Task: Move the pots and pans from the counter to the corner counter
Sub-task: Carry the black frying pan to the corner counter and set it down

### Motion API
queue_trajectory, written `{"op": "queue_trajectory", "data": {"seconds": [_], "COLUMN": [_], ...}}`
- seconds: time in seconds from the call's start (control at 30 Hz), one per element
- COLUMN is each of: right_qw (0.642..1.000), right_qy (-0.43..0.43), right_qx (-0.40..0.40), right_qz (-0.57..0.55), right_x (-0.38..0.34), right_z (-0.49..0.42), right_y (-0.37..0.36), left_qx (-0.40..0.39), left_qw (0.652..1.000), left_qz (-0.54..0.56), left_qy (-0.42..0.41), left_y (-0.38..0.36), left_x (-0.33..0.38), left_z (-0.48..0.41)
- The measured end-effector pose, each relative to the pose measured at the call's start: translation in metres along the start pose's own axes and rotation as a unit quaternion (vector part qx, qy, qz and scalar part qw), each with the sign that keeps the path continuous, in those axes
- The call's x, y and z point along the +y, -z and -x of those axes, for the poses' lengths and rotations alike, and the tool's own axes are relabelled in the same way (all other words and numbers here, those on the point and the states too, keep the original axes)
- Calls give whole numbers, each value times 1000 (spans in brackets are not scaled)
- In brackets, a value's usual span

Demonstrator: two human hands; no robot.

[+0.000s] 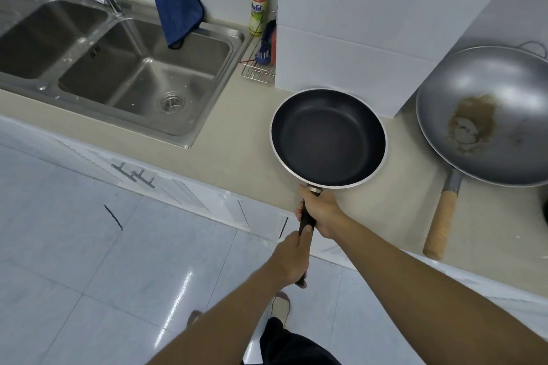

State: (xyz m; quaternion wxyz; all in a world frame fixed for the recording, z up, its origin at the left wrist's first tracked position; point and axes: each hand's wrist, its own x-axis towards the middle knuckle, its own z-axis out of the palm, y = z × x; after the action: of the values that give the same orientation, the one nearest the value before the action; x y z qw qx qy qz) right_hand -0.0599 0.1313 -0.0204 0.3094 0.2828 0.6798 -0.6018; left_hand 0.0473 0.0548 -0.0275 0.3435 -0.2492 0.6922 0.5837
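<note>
Head view: tabletop (237, 139) front edge runs diagonally, bare strip between sink (124, 68) and frying pan (328, 137). Sink basins hold nothing. Wok (486, 115) at right, brown residue inside, near the pan but apart. Frying pan is over the tabletop just in front of a white pillar (370, 32); contact unclear. Right grip (321, 212) and left grip (292, 258) both wrapped around its handle.

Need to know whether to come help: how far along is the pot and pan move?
Nothing visibly finished. In hand: both the left hand and right hand grip the handle of the black frying pan over the counter. Left: the steel wok resting on the counter at right.
</note>
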Motion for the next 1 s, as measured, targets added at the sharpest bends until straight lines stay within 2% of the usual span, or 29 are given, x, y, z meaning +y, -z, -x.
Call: {"op": "queue_trajectory", "data": {"seconds": [0.1, 0.23, 0.37, 0.63, 1.0], "right_qw": [1000, 1000, 999, 995, 982], "right_qy": [3, 13, 34, 93, 163], "right_qx": [-5, -3, 2, -18, -76], "right_qz": [-4, -22, -5, 25, 56], "right_x": [-4, -11, -11, -26, -59], "right_z": [4, 10, 19, 49, 101], "right_y": [-6, -19, -35, -87, -230], "left_qx": [80, 176, 192, 211, 273], "left_qw": [995, 971, 958, 949, 926], "left_qz": [-34, -114, -163, -142, -152], "left_qy": [-40, -117, -140, -184, -212], "left_y": [-1, 9, 24, 71, 207], "left_x": [-5, -4, -4, -9, -25], "left_z": [3, 10, 24, 58, 116]}}
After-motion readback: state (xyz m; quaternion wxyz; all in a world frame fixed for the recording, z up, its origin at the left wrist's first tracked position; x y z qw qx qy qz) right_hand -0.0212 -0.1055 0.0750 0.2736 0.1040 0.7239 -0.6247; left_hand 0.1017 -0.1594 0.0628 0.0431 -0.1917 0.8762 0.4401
